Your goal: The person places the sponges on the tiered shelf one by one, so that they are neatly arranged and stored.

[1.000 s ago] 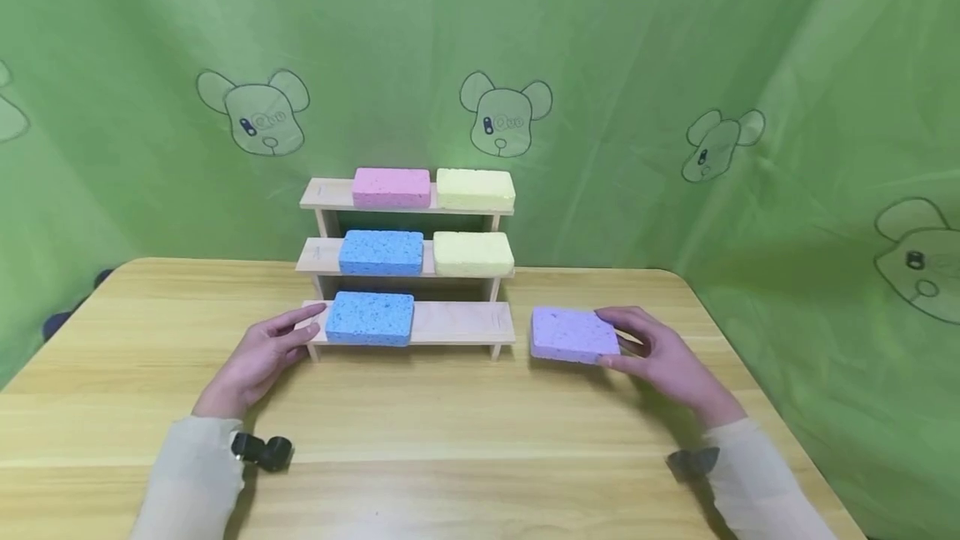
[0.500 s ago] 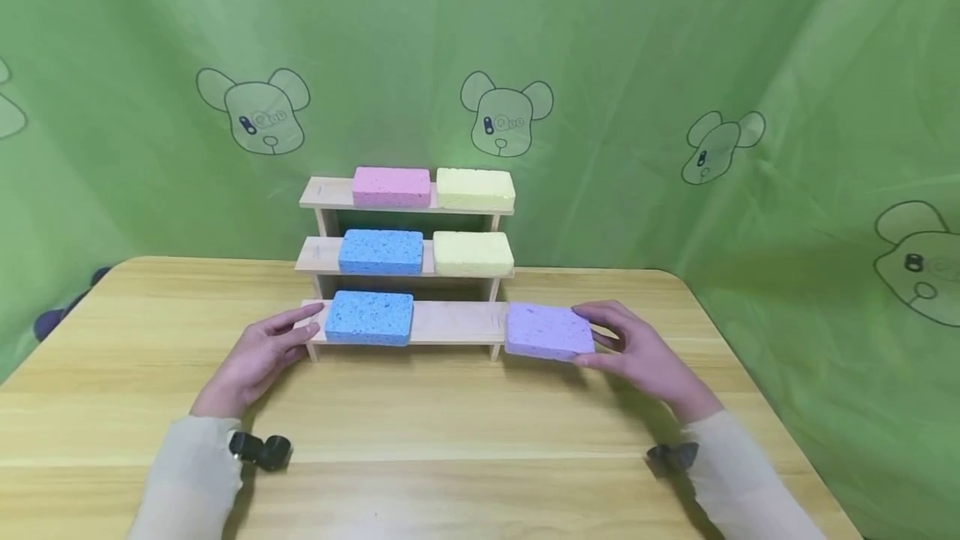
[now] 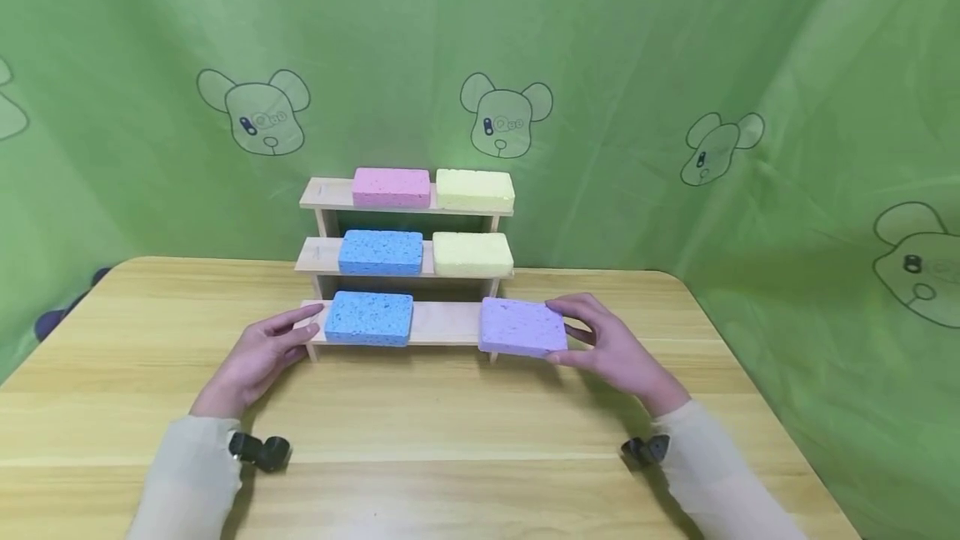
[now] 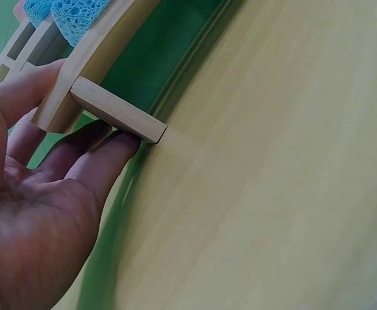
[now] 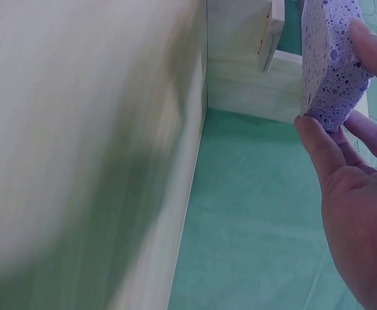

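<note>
My right hand (image 3: 600, 340) grips a purple sponge (image 3: 522, 327) by its right end and holds it over the right end of the bottom step of a three-step wooden rack (image 3: 450, 322). The right wrist view shows thumb and fingers (image 5: 324, 148) pinching the purple sponge (image 5: 330, 58). My left hand (image 3: 262, 348) rests against the rack's left end, fingers straight; in the left wrist view its fingers (image 4: 104, 152) touch the rack's foot (image 4: 117, 117). A blue sponge (image 3: 370, 317) lies on the bottom step.
The middle step carries a blue sponge (image 3: 381, 252) and a yellow sponge (image 3: 472, 254); the top step a pink sponge (image 3: 392, 187) and a yellow sponge (image 3: 475, 189). The rack stands at the back of a wooden table (image 3: 420, 423), with a green curtain (image 3: 675, 65) behind.
My right hand has carried the purple sponge leftward from the table beside the rack to over the bottom step's right end. The left hand has stayed at the rack's left end.
</note>
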`<state>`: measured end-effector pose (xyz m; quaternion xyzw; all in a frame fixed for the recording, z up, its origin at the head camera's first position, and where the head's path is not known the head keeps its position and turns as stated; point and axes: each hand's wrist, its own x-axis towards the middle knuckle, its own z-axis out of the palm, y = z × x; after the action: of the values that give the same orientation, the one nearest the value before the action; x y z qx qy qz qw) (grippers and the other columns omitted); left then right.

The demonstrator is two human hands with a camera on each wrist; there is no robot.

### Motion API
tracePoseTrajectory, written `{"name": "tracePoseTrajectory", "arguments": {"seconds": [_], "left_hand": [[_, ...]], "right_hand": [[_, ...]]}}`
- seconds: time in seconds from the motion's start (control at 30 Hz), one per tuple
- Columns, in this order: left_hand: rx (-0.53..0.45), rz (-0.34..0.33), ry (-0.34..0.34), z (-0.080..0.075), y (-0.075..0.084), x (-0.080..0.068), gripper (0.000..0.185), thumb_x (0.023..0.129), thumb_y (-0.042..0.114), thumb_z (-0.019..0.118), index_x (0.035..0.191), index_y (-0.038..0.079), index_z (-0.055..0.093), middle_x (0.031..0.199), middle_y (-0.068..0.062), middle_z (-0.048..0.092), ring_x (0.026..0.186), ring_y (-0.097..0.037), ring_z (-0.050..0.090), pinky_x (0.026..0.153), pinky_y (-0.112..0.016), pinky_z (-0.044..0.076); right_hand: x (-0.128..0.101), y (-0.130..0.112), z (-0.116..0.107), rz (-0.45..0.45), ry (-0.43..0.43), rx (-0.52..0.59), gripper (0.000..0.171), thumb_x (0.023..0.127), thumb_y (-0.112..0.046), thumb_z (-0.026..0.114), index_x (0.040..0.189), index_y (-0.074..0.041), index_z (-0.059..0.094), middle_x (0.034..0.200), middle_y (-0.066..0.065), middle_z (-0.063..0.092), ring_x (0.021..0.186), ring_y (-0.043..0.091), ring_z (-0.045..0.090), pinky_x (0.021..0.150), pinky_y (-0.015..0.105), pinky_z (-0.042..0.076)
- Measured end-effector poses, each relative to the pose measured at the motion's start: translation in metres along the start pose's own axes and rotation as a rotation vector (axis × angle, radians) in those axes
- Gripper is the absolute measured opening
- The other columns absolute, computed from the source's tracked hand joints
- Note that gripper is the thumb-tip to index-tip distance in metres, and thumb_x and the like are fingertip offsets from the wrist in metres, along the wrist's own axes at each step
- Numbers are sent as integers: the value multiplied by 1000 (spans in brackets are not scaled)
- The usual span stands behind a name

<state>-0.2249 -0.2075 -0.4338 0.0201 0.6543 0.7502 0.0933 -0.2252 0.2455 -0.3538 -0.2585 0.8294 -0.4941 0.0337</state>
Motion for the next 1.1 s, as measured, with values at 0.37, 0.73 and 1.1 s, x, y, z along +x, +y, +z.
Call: {"name": "tracePoseTrajectory", "arguments": {"seconds": [0.37,0.73,1.1], "left_hand": [[13,-22,6,-1,-1,-1,57,85,22,62,134,3,39,145,-13,17,118,-18,42,96,-30,37],[13,-26,12,-1,-1,-1,57,85,22,62,134,4,40,145,-13,18,118,-19,41,95,-29,39],[14,-37,20,0,0,0,58,84,23,63,134,4,40,145,-10,20,120,-19,40,94,-27,39]], "right_hand": [[16,6,13,-69,-22,-4,65,66,-1,77,123,4,47,123,13,40,114,28,42,97,31,37],[31,22,24,-121,-30,-19,67,65,-19,81,124,-7,50,123,3,43,113,21,44,95,27,39],[38,14,38,-77,12,-190,67,64,-21,81,124,-11,52,121,-5,46,113,17,42,100,40,34]]}}
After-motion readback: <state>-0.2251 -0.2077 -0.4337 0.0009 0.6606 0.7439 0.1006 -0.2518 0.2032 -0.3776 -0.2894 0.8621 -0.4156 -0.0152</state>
